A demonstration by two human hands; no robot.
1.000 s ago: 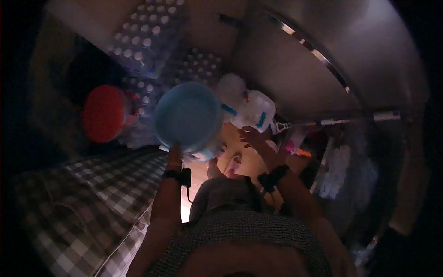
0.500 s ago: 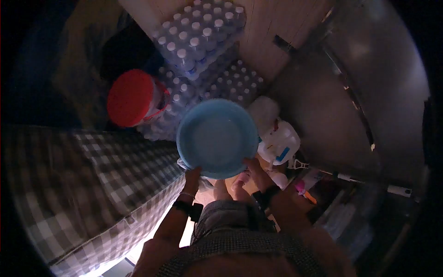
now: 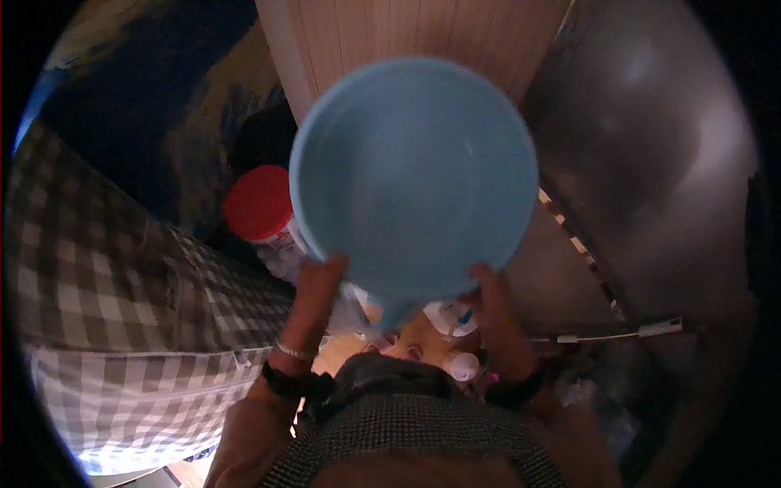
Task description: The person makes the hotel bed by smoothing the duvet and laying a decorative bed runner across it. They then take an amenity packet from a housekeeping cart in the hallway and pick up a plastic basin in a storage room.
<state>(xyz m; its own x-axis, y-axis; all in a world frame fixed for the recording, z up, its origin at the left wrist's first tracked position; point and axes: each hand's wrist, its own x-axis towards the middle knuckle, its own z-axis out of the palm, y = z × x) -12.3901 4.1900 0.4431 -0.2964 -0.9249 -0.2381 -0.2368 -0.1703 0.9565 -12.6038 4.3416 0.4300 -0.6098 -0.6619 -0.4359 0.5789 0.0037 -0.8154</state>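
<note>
A round light-blue plastic basin is held up in front of me, its hollow side facing my head. Nothing shows inside it. My left hand grips the rim at the lower left, thumb over the edge. At the lower right, my right hand clasps the same rim. The fingers of both hands are mostly hidden behind the basin. Just left of the basin stands a bucket with a red lid, partly covered by it.
A brown-and-white checked cloth cover hangs along the left. Wood-grain panelling is at the far side, and a large grey glossy surface rises on the right. Near my feet are a white jug and a round white item.
Both hands have raised the basin toward my head, so it looks much larger. It now covers most of the packs of water bottles behind it.
</note>
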